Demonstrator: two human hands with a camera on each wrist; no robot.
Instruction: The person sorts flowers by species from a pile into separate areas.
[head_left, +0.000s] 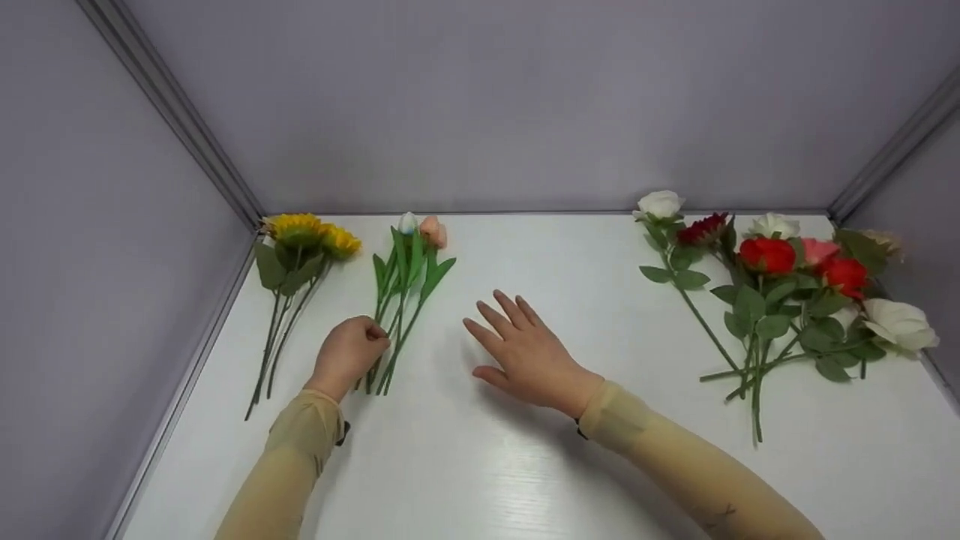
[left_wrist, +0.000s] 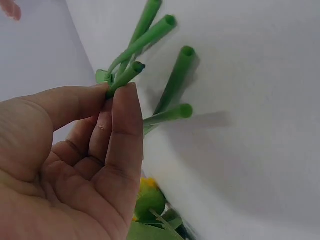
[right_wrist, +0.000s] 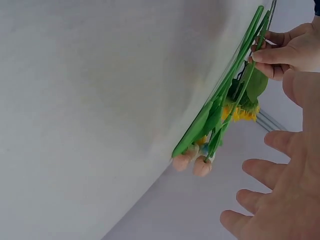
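Observation:
Near the lower stems of a small bunch of tulips (head_left: 406,262), my left hand (head_left: 349,351) pinches one green tulip stem (left_wrist: 129,77) between thumb and forefinger. In the left wrist view, several other cut stem ends (left_wrist: 176,80) lie around it on the white surface. Peach tulip heads (right_wrist: 202,166) and a white one point toward the back wall. My right hand (head_left: 529,360), fingers straight and spread, hovers to the right of the tulips and holds nothing. In the right wrist view its fingers (right_wrist: 265,172) stand apart from the flowers.
Yellow sunflowers (head_left: 296,231) lie left of the tulips, close to the side wall. On the right is a loose heap of red roses (head_left: 766,256), white roses (head_left: 660,204) and other blooms with crossed stems. Grey panels (head_left: 525,105) enclose the white table (head_left: 480,465).

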